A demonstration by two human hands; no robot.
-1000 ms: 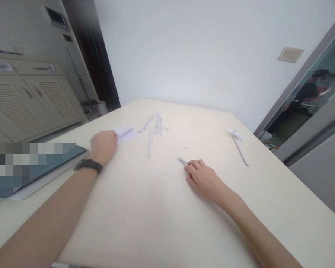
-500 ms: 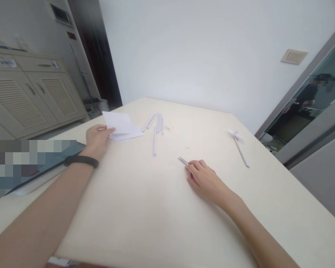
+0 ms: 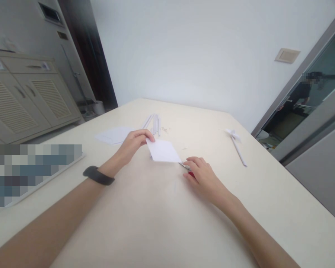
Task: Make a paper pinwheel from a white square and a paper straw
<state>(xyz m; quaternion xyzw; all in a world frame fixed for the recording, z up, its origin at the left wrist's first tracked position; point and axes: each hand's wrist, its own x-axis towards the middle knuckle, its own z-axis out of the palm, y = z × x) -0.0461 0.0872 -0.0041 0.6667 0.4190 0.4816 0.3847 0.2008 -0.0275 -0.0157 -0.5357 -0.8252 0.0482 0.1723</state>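
My left hand (image 3: pixel 138 143) pinches the upper left corner of a white sheet of paper (image 3: pixel 164 152), held tilted above the table. A dark band circles that wrist. My right hand (image 3: pixel 202 173) rests at the right with its fingers curved and parted over a pair of scissors (image 3: pixel 185 167). The scissors have red handles, partly hidden under the palm, and the paper's lower right corner comes close to the blade tips. Behind my left hand lie more white sheets (image 3: pixel 110 134).
Several thin rolled paper tubes (image 3: pixel 155 124) lie toward the back, beside small scraps. A paper pinwheel (image 3: pixel 238 149) on a tube stick lies at the right. A flat, blurred-out device (image 3: pixel 44 184) occupies the left edge of the table (image 3: pixel 145 223). A person (image 3: pixel 303 91) shows beyond the doorway.
My left hand has moved right, carrying one sheet away from the others toward the scissors. My right hand has stayed in place while its fingers have lifted and parted over the scissors.
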